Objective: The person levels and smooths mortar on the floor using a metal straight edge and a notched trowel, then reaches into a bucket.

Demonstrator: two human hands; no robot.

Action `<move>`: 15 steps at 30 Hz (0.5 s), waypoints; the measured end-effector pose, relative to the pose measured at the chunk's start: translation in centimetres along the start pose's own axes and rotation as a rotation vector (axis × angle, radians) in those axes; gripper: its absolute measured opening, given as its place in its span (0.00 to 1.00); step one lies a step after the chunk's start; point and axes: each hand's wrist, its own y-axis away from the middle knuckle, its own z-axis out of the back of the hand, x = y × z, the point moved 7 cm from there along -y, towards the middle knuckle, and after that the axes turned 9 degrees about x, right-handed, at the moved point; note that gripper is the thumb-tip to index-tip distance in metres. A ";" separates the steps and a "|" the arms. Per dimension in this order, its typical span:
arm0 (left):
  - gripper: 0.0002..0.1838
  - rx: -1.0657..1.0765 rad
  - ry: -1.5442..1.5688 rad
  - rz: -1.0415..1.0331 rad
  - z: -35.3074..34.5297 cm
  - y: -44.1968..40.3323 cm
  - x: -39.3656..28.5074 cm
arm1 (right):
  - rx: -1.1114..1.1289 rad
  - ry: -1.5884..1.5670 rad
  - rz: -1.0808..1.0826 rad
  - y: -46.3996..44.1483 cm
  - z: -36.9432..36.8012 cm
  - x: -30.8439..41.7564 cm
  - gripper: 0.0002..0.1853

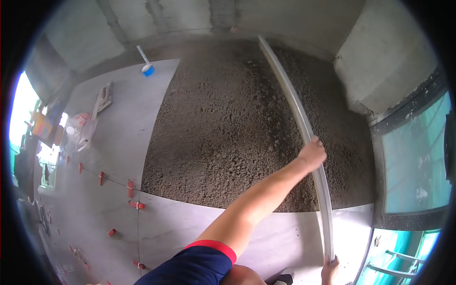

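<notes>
My left hand (pixel 312 154) is wrapped round the middle of a long pale metal straightedge (pixel 293 100). My right hand (pixel 330 270) grips the bar's near end at the bottom of the view, its fingers partly cut off by the frame. The bar runs from the far wall across a bed of crumbly grey-brown mortar (pixel 204 118), its near end over the pale floor tiles (pixel 280 237). Beside the bar the mortar is loose and lumpy, and a darker groove runs along its left side. The left arm crosses over the near part of the bed.
Red tile-levelling wedges (pixel 130 188) stand along the tile joints at left. A blue and white long-handled tool (pixel 147 70) lies on the far tile, with plastic bags (pixel 83 128) nearer. Bare walls (pixel 389 57) bound the back and right; a glazed frame (pixel 418 156) stands right.
</notes>
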 end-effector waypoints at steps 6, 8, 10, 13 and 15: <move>0.05 -0.148 0.145 0.113 -3.3 2.6 3.7 | 0.035 0.078 0.204 -4.1 2.6 5.9 0.15; 0.05 -0.131 0.139 0.126 -3.6 4.2 3.2 | -0.047 0.094 0.263 -4.4 2.2 4.3 0.13; 0.05 -0.131 0.148 0.119 -3.4 6.2 1.9 | -0.094 0.101 0.321 -4.7 2.1 2.1 0.12; 0.06 -0.185 0.209 0.101 -3.4 9.4 -0.8 | -0.029 0.081 0.402 -6.9 -0.1 -8.3 0.19; 0.07 -0.168 0.237 0.076 -4.5 11.2 -3.4 | 0.111 0.045 0.472 -11.0 -4.1 -21.1 0.27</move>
